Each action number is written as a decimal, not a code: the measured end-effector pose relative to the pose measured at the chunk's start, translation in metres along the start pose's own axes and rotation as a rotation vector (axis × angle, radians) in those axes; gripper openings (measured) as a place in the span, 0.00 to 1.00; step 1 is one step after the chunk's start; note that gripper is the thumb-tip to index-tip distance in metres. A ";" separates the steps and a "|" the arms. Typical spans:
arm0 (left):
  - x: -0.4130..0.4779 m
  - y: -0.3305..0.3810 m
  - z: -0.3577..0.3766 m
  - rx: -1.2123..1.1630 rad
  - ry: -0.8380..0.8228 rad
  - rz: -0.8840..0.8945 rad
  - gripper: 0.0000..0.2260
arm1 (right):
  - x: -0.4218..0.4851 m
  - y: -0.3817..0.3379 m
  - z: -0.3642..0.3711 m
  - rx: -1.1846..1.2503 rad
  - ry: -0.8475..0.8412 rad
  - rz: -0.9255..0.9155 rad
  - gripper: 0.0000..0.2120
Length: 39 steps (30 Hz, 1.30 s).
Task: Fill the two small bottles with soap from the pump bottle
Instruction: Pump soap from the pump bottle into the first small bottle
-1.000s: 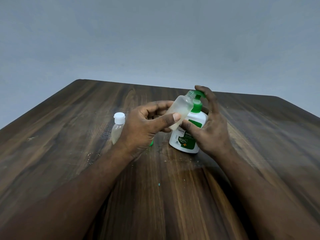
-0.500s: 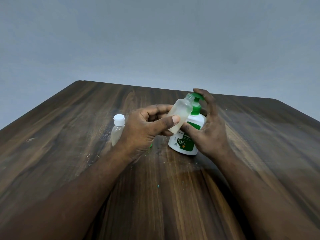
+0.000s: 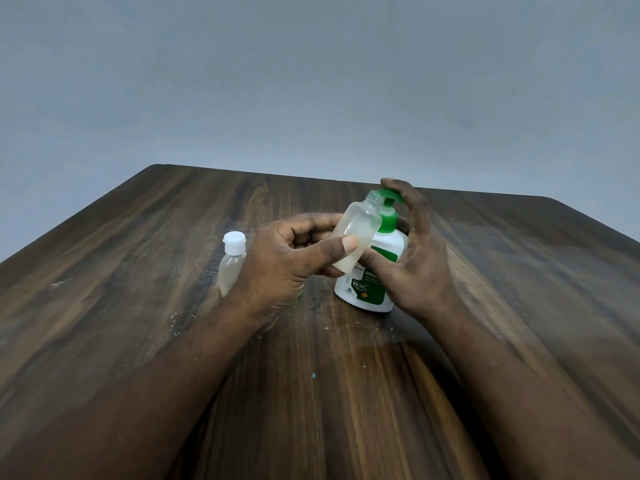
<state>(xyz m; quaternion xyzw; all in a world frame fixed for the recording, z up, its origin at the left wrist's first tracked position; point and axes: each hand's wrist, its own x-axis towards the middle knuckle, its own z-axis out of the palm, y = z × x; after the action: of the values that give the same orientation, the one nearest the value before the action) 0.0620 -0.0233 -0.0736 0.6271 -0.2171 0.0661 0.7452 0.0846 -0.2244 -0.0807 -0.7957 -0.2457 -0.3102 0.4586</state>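
Note:
My left hand (image 3: 291, 261) grips a small uncapped translucent bottle (image 3: 358, 226), tilted with its open neck right at the green pump spout. The white pump bottle (image 3: 372, 282) with a green label stands on the table. My right hand (image 3: 415, 251) wraps around it, thumb on the label and a finger lying on top of the green pump head (image 3: 389, 197). The tilted bottle holds pale liquid in its lower part. A second small bottle (image 3: 232, 261) with a white cap stands upright to the left, partly hidden behind my left hand.
The dark wooden table (image 3: 173, 306) carries small pale specks and scratches near the bottles. Its far edge runs just behind the pump bottle, with a plain grey wall beyond. A bit of green shows under my left hand.
The pump head sits slightly higher than half a second ago, with my right finger still on it. The small bottle stays at the spout. The view has shifted a little.

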 end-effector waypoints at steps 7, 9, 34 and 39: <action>-0.001 0.000 0.000 0.002 -0.008 -0.012 0.20 | -0.001 0.003 0.001 -0.039 0.013 -0.013 0.41; 0.000 0.001 0.000 0.000 -0.007 -0.009 0.20 | -0.001 0.003 0.001 -0.037 0.002 -0.004 0.44; 0.000 0.002 0.002 -0.011 0.005 -0.003 0.17 | -0.001 0.005 0.000 0.011 0.001 -0.011 0.40; -0.001 0.001 0.000 0.001 0.002 -0.012 0.18 | -0.002 0.006 0.001 0.004 0.017 -0.010 0.38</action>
<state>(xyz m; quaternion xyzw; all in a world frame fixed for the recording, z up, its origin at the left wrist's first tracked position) 0.0607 -0.0228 -0.0736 0.6288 -0.2123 0.0625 0.7454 0.0874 -0.2267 -0.0856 -0.7908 -0.2464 -0.3189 0.4606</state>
